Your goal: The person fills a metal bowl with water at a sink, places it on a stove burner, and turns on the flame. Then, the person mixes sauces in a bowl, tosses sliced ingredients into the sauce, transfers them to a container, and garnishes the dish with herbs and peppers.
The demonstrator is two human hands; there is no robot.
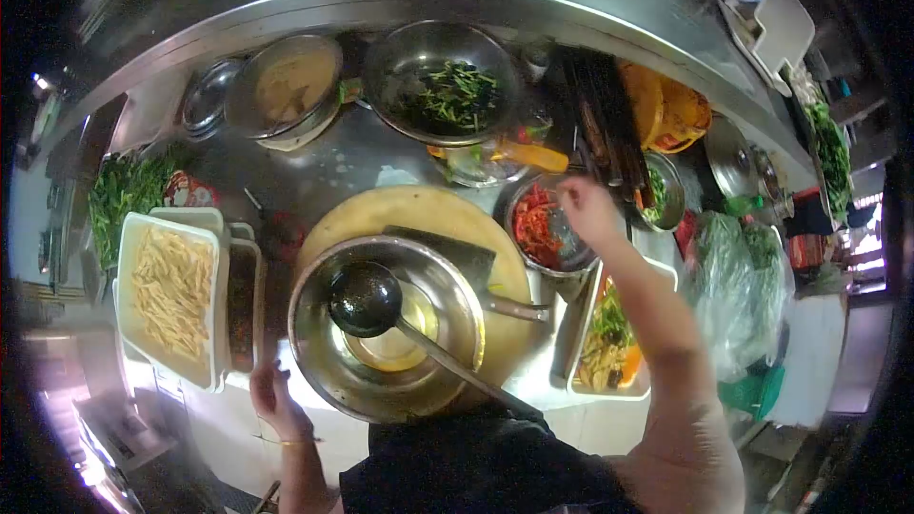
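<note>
My right hand (586, 209) is over the right edge of a metal bowl of chopped red peppers (539, 228); its fingers are blurred, and what they hold, if anything, cannot be made out. Low at the left, my left hand (273, 398) is beside a large metal bowl (314, 371), its fingers partly curled and apart with nothing between them. A black ladle (365, 299) rests in that large bowl, its handle reaching over the near rim. Under the bowl lie a round wooden board (367, 211) and a cleaver (447, 257).
White tubs with pale strips (173, 290) stand at the left. A metal bowl of cut greens (457, 100) and a pot (286, 86) are at the back. On the right are a tray of mixed vegetables (609, 343) and a plastic bag (738, 286).
</note>
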